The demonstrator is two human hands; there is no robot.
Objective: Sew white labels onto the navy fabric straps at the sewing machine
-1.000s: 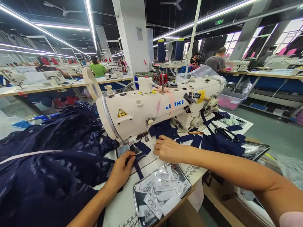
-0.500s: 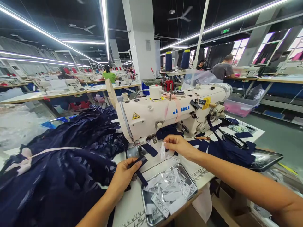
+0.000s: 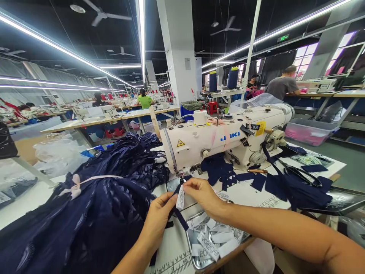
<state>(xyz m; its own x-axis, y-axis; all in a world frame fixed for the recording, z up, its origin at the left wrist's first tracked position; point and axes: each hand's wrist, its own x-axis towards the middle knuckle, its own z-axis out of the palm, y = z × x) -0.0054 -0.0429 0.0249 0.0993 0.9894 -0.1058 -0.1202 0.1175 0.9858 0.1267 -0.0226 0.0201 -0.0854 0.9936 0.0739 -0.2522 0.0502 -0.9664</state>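
Since the earlier frames, my right hand (image 3: 203, 194) has carried a white label (image 3: 180, 198) across to my left hand (image 3: 159, 217). Both sets of fingers now pinch label against navy strip (image 3: 179, 217) — just before the sewing machine (image 3: 225, 140) needle. Status, as I judge it: label picked and placed, stitching not begun. Spare labels in metal tray (image 3: 196, 262) on bench (image 3: 251, 192); navy fabric heap (image 3: 94, 205) at left.

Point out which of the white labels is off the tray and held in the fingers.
It is the single white label pinched upright by the right hand against the navy strip in the left hand, just in front of the needle; the others lie heaped in the metal tray.
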